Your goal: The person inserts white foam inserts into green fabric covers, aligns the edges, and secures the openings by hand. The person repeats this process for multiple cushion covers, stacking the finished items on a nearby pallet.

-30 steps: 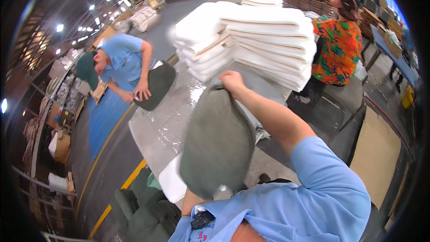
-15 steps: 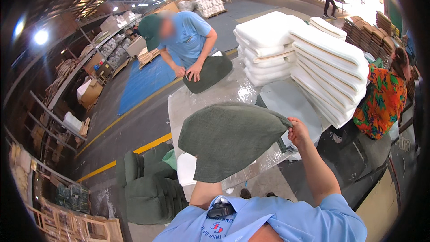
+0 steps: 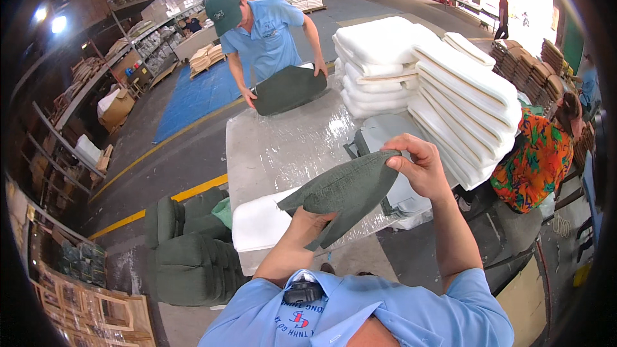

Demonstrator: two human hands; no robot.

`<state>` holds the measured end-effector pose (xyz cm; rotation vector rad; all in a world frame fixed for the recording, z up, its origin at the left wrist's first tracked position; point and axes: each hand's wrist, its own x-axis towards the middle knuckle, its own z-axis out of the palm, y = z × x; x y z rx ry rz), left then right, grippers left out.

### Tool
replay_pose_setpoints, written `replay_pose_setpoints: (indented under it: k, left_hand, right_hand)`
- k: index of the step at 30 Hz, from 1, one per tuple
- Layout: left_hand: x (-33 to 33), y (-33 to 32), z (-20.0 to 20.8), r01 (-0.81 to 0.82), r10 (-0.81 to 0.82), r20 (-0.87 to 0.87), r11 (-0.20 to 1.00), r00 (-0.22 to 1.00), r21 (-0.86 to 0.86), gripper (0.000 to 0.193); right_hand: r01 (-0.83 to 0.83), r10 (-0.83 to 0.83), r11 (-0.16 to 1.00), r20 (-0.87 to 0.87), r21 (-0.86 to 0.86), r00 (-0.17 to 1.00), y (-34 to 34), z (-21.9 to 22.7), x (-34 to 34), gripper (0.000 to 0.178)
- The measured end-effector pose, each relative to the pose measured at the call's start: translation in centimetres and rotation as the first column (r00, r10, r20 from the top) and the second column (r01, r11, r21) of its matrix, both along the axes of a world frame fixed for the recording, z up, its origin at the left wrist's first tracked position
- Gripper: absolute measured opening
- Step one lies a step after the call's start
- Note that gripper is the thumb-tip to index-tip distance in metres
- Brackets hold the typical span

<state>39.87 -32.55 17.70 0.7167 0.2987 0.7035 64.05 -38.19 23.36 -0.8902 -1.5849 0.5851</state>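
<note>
A dark green cloth cushion cover is held up above the near side of the table. My right hand pinches its far right corner between thumb and fingers. My left hand reaches into the cover at its near left end; the cloth hides the fingers. Beneath the cover's left end, a white foam pad lies on the table's near left corner. Across the table, a co-worker in a blue shirt holds a dark green cushion with both hands.
The table has a shiny plastic-wrapped top. Tall stacks of white foam pads stand at its far right, beside grey-green cloth pieces. Finished-looking green cushions are piled on the floor at left. Someone in a bright patterned top is at right.
My left hand has gone from beneath the spread cover to inside its end. The cover has folded narrower and tilted, exposing the foam pad. The co-worker has shifted grip to the cushion's two ends.
</note>
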Motion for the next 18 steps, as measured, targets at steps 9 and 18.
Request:
replay_pose_setpoints:
  k: [9,18]
  left_hand:
    - [-2.2,-1.2,-3.6,-0.344,0.34,0.133,0.939,0.931,0.014,0.036]
    - [-2.1,-1.9,-4.5,0.057,0.136,0.57,0.949,0.81,-0.309,0.039]
  right_hand:
    - [0.219,-0.215,0.973,0.059,-0.068,0.975,0.9,-2.8,1.0,0.018]
    - [0.19,-0.191,0.977,-0.002,-0.094,0.982,0.6,-5.2,0.4,0.015]
